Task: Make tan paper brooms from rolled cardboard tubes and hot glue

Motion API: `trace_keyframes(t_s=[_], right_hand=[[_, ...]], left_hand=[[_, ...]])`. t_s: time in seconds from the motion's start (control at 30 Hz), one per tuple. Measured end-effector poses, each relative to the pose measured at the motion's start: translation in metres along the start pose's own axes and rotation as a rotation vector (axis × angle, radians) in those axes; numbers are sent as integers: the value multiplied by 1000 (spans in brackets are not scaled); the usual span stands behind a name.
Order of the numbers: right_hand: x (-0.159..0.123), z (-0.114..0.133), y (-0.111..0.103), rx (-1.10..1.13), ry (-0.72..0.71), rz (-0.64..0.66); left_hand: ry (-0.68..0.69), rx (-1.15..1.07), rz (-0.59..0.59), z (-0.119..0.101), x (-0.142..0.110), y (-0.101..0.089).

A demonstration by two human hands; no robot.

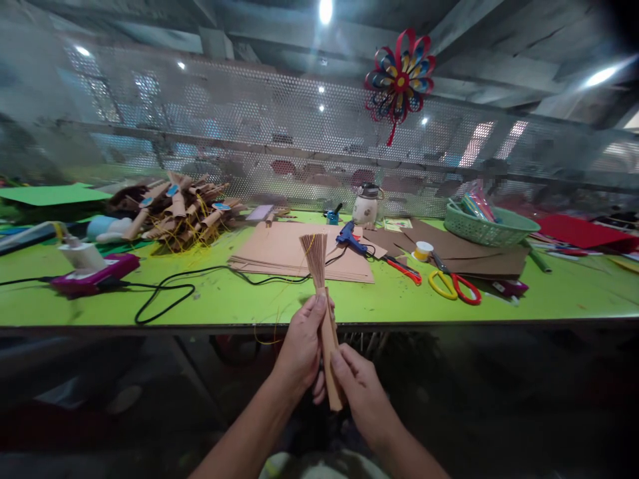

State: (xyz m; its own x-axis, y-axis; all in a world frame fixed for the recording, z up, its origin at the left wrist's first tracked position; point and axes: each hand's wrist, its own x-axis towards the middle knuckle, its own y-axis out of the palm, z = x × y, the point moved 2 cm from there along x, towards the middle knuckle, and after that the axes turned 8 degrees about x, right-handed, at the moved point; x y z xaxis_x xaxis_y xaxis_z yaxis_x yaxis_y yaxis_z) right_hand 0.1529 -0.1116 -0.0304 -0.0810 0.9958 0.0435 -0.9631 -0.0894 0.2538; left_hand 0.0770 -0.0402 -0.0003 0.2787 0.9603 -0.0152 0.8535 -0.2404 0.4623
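Head view, near to far: our right hand (362, 386) pinches the bottom of the pleated brown paper (314, 256), thumb against fingers, and our left hand (302, 339) pinches it mid-length, probably so the far end fans out. We've got it at the green table's (224, 306) near edge. Farther back, a glue gun (351, 237) lies there, likely parked handy.

Sheets (279, 247) behind paper fan (316, 261) (basket (486, 229) right).

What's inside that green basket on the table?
A plastic package with pinkish contents pokes up inside the green basket. The basket's front wall mostly hides the bottom, so I can't tell what else lies there.
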Motion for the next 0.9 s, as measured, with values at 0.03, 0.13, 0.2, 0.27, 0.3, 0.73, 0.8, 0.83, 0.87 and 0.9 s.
trace_keyframes(t_s=[0.03, 0.13, 0.2, 0.27, 0.3, 0.73, 0.8, 0.83, 0.87, 0.9], right_hand=[[2, 2, 0, 57, 9, 13], [6, 3, 2, 146, 40, 33], [6, 1, 2, 131, 57, 15], [5, -3, 1, 101, 65, -24], [4, -4, 1, 92, 69, -45], [0, -17, 1, 500, 78, -39], [0, -16, 2, 532, 82, -43], [-1, -17, 2, 540, 84, -43], [-1, -17, 3, 545, 86, -46], [0, -18, 4, 550, 88, -49]], left_hand=[[-9, 7, -7, 1, 0, 1], [-39, 52, -31, 1, 0, 2], [-58, 91, -38, 0, 0, 2], [-92, 107, -21, -1, 0, 2], [-105, 111, -13, -2, 0, 2], [-167, 106, 141, -16, -8, -10], [-151, 80, 156, -13, -11, -10], [-140, 71, 147, -11, -12, -10], [-131, 68, 129, -9, -13, -10], [-127, 66, 111, -6, -14, -11]])
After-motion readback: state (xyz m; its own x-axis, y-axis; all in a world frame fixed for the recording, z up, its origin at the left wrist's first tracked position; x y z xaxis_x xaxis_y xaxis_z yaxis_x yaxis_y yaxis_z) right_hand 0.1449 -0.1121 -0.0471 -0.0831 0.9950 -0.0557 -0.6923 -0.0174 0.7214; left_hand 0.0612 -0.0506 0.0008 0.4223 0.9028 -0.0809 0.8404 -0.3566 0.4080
